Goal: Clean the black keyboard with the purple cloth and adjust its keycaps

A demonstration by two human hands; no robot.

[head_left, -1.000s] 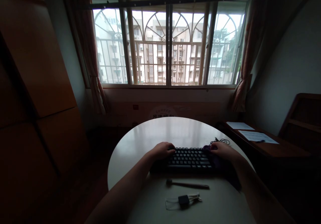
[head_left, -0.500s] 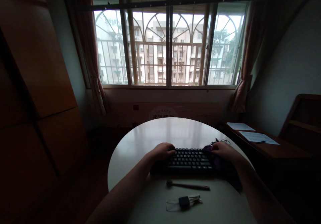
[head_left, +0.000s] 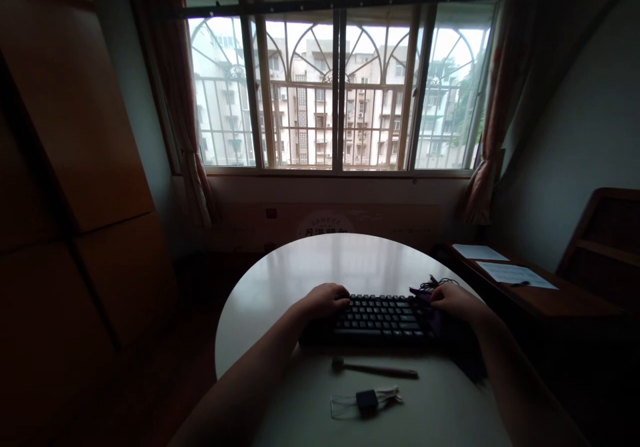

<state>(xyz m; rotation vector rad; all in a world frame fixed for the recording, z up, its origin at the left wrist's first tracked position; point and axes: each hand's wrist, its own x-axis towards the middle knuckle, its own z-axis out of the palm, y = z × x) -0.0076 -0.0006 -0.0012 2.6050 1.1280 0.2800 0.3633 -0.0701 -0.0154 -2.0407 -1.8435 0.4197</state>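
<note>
A black keyboard [head_left: 383, 317] lies on the round white table [head_left: 280, 267]. My left hand [head_left: 327, 300] grips its left end, with the fingers closed at the upper left corner. Over the keyboard's right end my right hand [head_left: 453, 300] pinches a dark purple cloth [head_left: 435, 319], which hangs down toward the table's right edge. Nearer to me lies a brush [head_left: 380, 370] with its bristles to the left. Below the brush sits a small dark block [head_left: 367, 401] with pale cords or wire around it.
A black cable [head_left: 437, 281] is bunched just behind my right hand. To the right, a brown wooden surface [head_left: 575, 297] bears paper sheets [head_left: 515, 273] and a pen. A wooden cabinet [head_left: 110, 167] stands at the left.
My right hand has moved slightly right with the purple cloth, and more of the keyboard's right end shows. My left hand stays in place.
</note>
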